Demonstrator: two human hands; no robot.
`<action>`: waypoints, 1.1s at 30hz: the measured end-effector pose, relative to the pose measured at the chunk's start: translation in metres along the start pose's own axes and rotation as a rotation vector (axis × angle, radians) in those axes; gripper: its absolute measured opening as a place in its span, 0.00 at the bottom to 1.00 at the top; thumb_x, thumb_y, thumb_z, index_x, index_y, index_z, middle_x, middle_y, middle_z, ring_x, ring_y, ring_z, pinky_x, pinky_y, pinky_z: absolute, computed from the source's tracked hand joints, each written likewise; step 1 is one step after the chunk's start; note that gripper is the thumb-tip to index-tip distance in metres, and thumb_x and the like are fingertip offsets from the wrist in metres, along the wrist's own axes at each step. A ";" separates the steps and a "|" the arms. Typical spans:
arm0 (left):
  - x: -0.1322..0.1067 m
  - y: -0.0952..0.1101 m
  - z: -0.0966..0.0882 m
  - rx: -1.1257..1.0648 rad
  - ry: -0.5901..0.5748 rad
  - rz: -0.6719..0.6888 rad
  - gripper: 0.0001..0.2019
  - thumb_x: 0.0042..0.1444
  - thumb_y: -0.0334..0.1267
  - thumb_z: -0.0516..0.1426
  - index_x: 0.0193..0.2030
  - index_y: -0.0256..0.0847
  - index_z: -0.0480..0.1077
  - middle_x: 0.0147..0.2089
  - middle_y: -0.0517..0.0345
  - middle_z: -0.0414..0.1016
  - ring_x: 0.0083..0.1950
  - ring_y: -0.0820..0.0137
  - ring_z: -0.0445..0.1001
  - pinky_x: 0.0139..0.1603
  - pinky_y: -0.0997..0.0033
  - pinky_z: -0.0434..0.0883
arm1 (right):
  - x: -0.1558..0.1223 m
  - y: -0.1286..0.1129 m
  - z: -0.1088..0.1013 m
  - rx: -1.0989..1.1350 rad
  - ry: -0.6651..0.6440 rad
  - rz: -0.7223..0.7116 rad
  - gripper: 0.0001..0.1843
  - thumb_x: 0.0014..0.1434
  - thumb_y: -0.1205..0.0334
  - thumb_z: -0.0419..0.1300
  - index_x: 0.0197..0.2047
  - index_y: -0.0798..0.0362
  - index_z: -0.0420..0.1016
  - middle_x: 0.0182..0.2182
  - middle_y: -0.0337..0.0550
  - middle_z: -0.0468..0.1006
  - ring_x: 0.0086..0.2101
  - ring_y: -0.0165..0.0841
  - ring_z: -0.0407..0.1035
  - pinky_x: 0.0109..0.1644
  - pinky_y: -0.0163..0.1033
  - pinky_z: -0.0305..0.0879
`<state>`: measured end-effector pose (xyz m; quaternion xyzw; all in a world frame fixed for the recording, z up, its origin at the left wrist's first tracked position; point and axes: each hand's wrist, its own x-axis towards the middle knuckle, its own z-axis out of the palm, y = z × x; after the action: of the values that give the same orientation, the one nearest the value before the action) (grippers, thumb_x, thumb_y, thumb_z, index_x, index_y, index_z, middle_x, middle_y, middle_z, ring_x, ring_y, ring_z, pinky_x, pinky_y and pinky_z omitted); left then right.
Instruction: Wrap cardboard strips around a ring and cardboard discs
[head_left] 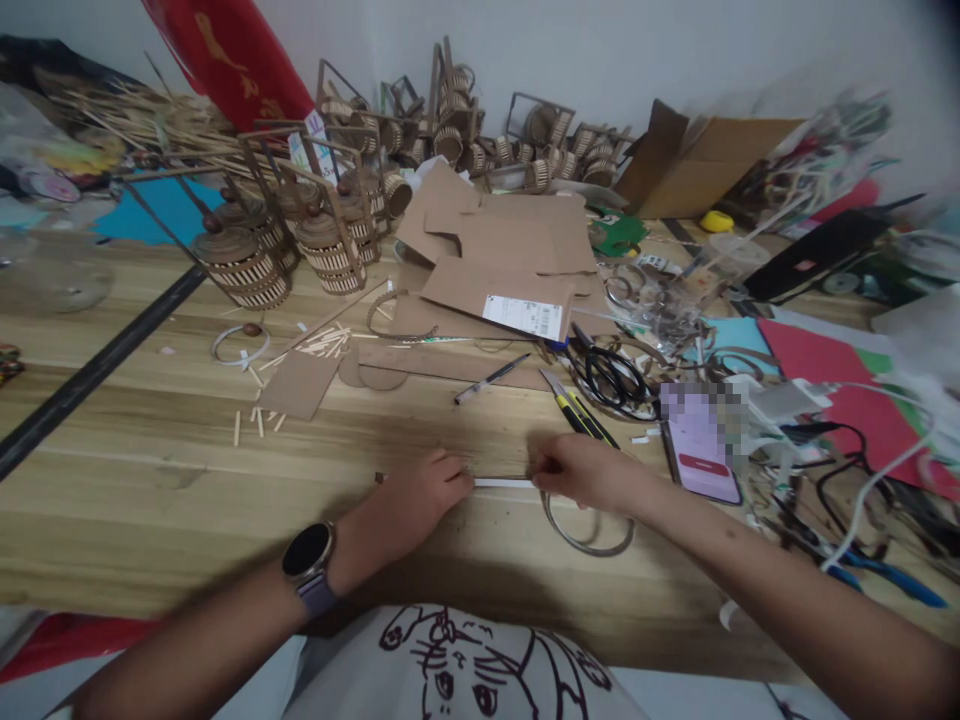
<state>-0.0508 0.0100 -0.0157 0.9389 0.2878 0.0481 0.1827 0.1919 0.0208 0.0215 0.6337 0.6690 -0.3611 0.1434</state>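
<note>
A thin strip (pixel 504 483), with a white band and a darker edge, is stretched flat along the wooden table between my two hands. My left hand (pixel 427 492), below a dark wristwatch, presses its bent fingers on the strip, whose dark end sticks out to the left. Farther right, my right hand (pixel 574 470) pinches the strip; its fingertips are partly hidden. Beside and below that hand lies a grey-brown curled loop (pixel 592 550), perhaps the same strip's tail. Just beyond sit a yellow-and-black utility knife (pixel 581 415) and a pen (pixel 491 379).
Cardboard pieces (pixel 517 235) lie beyond the hands, with black-handled scissors (pixel 611 370) at right. A phone (pixel 701 450), cables and blue-handled pliers (pixel 900 580) crowd the right side. Small slatted baskets (pixel 244 265) stand at back left, near short sticks (pixel 326 342) and a black bar (pixel 97 370).
</note>
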 end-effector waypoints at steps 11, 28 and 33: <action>0.000 0.002 -0.003 0.030 -0.037 0.000 0.11 0.66 0.26 0.50 0.46 0.36 0.73 0.43 0.52 0.73 0.46 0.63 0.68 0.45 0.65 0.68 | 0.001 -0.003 0.000 -0.179 0.054 -0.024 0.09 0.57 0.65 0.58 0.34 0.53 0.81 0.31 0.44 0.80 0.30 0.31 0.69 0.30 0.34 0.53; -0.001 0.002 0.002 0.106 -0.008 0.026 0.07 0.66 0.29 0.53 0.42 0.35 0.73 0.42 0.53 0.73 0.44 0.64 0.68 0.43 0.66 0.69 | 0.002 -0.010 0.000 -0.291 0.056 0.016 0.10 0.58 0.64 0.57 0.36 0.52 0.81 0.36 0.46 0.82 0.36 0.36 0.74 0.32 0.35 0.55; -0.002 0.003 0.003 0.138 0.001 0.039 0.07 0.67 0.29 0.52 0.43 0.35 0.72 0.42 0.53 0.73 0.44 0.64 0.69 0.43 0.66 0.70 | -0.001 -0.019 0.000 -0.345 0.070 0.051 0.11 0.58 0.64 0.57 0.37 0.53 0.82 0.38 0.51 0.82 0.39 0.40 0.75 0.33 0.36 0.58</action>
<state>-0.0503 0.0057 -0.0174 0.9547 0.2719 0.0321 0.1166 0.1740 0.0213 0.0279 0.6284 0.7094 -0.2150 0.2358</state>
